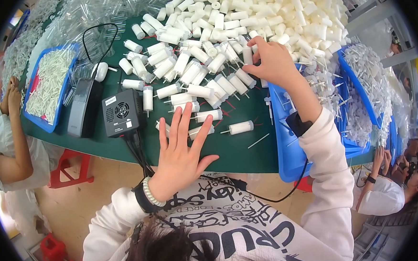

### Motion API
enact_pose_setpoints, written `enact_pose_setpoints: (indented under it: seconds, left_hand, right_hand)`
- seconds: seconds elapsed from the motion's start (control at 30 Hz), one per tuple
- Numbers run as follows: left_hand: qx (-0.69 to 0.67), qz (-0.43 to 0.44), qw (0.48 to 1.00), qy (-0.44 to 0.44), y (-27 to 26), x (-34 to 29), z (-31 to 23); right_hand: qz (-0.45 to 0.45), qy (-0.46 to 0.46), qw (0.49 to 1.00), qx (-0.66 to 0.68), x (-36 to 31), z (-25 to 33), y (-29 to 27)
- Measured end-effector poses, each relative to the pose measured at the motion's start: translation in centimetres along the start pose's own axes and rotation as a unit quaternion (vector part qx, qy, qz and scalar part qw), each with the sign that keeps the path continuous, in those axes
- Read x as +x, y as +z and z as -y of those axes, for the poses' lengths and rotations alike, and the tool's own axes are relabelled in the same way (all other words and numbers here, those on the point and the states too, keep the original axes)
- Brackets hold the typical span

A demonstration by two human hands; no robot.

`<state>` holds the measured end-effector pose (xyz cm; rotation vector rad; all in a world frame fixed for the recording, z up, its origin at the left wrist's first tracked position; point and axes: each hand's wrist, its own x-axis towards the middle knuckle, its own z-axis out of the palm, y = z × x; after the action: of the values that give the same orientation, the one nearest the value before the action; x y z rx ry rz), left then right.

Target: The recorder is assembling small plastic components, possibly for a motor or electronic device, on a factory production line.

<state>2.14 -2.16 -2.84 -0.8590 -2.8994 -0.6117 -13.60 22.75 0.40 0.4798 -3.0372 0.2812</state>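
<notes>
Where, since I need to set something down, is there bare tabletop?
The green tabletop is bare near its front edge, between the left hand and a thin rod, in front of a lone white cylinder. Behind, heaped white cylinders crowd it.

dozens of white cylinders (199,92), one vented black box (122,114), one beaded bracelet (150,191)

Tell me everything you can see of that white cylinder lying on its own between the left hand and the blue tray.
The white cylinder looks smooth and matte, perhaps foam or plastic. A thin pale rod sticks out of its left end; a greyish, translucent-looking cap covers the right. It lies on its side, nearly level across the picture, on the green tabletop near the front edge, right of the left hand. Only the tabletop appears to touch it.
</notes>
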Motion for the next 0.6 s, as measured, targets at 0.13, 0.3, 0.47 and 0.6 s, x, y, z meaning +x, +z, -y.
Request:
enact_pose_setpoints:
  seconds: [0.13,0.3,0.47,0.6]
  left_hand:
    - [0.003,0.004,1.0,-0.01,-0.3,0.0,-0.1]
    - [-0.003,0.0,1.0,-0.022,-1.6,-0.1,-0.4]
    - [-0.014,-0.031,0.999,-0.04,-3.5,-0.2,-0.5]
    - [-0.022,-0.051,0.997,-0.055,-4.5,0.0,-0.6]
  right_hand:
    - [-0.046,-0.013,0.997,-0.061,-0.6,-0.5,0.7]
    - [0.029,0.055,0.994,0.089,-0.6,0.3,-1.7]
    - [-0.145,0.011,0.978,0.146,-1.5,-1.7,-3.3]
    - [-0.066,0.038,0.976,0.205,-0.6,-1.5,-2.2]
